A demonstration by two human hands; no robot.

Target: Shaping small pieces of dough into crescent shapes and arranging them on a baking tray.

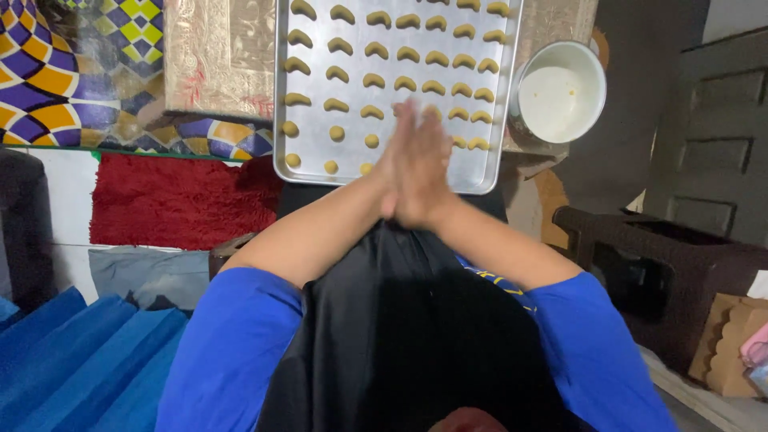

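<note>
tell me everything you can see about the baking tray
The tray is a shiny rectangular metal sheet with a low raised rim and rounded corners, lying flat on a patterned cloth. Rows of small yellow crescent dough pieces fill it, with a few round balls near the front left. The pressed-together hands hide its near middle. A white bowl sits beside its right edge.

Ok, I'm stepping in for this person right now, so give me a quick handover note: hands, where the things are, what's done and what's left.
Left hand and right hand: pressed palm to palm over the near edge of the baking tray, blurred; anything between them is hidden.
Things: the metal tray lies straight ahead. A white bowl, seemingly near empty, sits to its right.
Done: rows of crescent-shaped dough pieces fill most of the tray.
Left: the small round dough balls in the near left corner are not yet crescents; some bare tray remains there.
</note>
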